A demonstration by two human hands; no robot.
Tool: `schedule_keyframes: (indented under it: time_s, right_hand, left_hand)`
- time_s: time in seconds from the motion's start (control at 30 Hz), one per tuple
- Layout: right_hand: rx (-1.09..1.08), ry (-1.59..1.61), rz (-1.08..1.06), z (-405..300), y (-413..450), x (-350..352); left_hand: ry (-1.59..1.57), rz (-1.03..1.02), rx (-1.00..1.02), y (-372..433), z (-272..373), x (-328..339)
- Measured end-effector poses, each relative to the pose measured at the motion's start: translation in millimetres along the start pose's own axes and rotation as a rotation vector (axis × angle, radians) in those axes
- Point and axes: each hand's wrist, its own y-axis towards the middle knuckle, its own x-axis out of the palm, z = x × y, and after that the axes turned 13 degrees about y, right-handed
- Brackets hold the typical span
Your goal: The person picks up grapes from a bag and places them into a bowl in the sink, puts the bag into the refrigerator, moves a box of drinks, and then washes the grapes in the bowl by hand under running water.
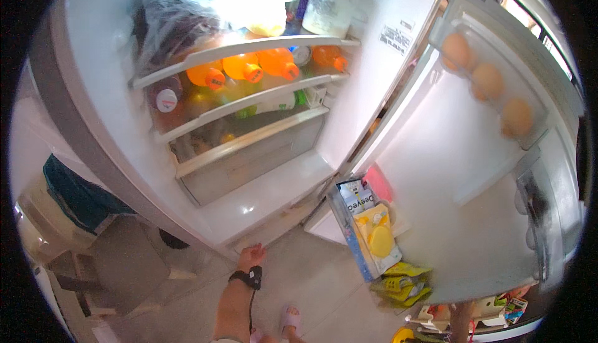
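Note:
My left hand [252,255] hangs over the tiled floor by the fridge's lower front edge, its fingers loosely curled with nothing visible in them. A black band with a small device sits on that wrist. What looks like my right forearm [460,319] shows at the lower right, with the hand hidden behind the fridge door [448,179]. The door stands wide open. Inside the fridge, orange bottles [280,63] lie on a shelf below a plastic bag [173,21] and a whitish container [329,9]. A green-capped bottle [275,103] lies lower down.
Eggs [487,81] sit in the door's upper rack. A lower door bin [350,235] holds packets, with yellow packaging [406,284] at its end. A stool [84,282] stands at left near a dark cloth [84,198]. Baskets of goods [486,312] are beyond the door; a slippered foot [290,319] is below.

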Motion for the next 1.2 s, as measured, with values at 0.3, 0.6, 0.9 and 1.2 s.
schedule_keyframes:
  time_s: [0.3, 0.6, 0.9, 1.2]
  right_hand:
    - [-0.141, -0.204, -0.42, -67.7, -33.3, -1.7]
    - [-0.324, -0.109, -1.274, -119.2, -37.7, 62.2]
    - [-0.342, -0.292, -1.086, -146.0, 137.1, 143.4]
    - [-0.338, -0.75, -0.33, -62.6, 259.7, 149.7]
  left_hand:
    - [0.938, -0.531, 0.541, -58.1, -19.1, -2.8]
    - [1.224, -0.56, 0.76, -391.6, 45.3, 63.5]
    - [1.183, -0.229, 1.498, -353.9, 91.4, 184.0]
    - [0.813, 0.566, 1.886, -344.0, 105.8, 91.4]
